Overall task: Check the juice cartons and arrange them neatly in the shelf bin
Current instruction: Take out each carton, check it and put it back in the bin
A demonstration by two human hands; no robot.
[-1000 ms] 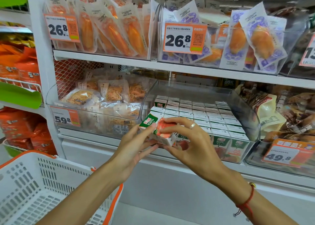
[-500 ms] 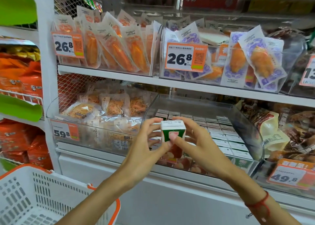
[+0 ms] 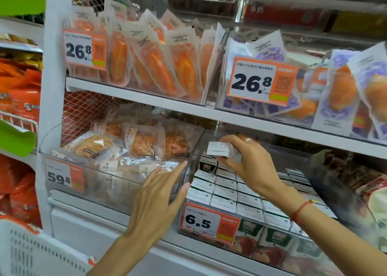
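My right hand (image 3: 247, 162) holds one juice carton (image 3: 222, 150) above the far left part of the clear shelf bin (image 3: 326, 171). My fingers curl over its far side and my thumb presses in from below, so the small white top of the carton faces up and to the left. I wear a ring on one finger and a red string bracelet (image 3: 301, 209) on the wrist.

Below the carton, the bin holds rows of cartons (image 3: 226, 194) standing upright and packed side by side, their white tops showing. At the far left a green side panel with "100%" shows where the row sits lower. Through the near wall of the bin I can see the green and red fronts of the nearest cartons. An orange and white price tag (image 3: 209, 223) reading 6.5 is clipped to the near left corner of the bin.

My left hand (image 3: 159, 196) is open, fingers straight and spread a little, holding nothing. Its fingertips lie at the left wall of the bin, by the neighbouring clear bin of snack packets (image 3: 129, 143), which carries a 59.8 tag (image 3: 65, 177). Whether the fingers touch the plastic I cannot tell.

On the shelf above stand orange vacuum packs (image 3: 155, 62) and purple-printed packs (image 3: 343, 91), each bin marked 26.8. A white basket (image 3: 31, 252) with an orange rim sits at near left.
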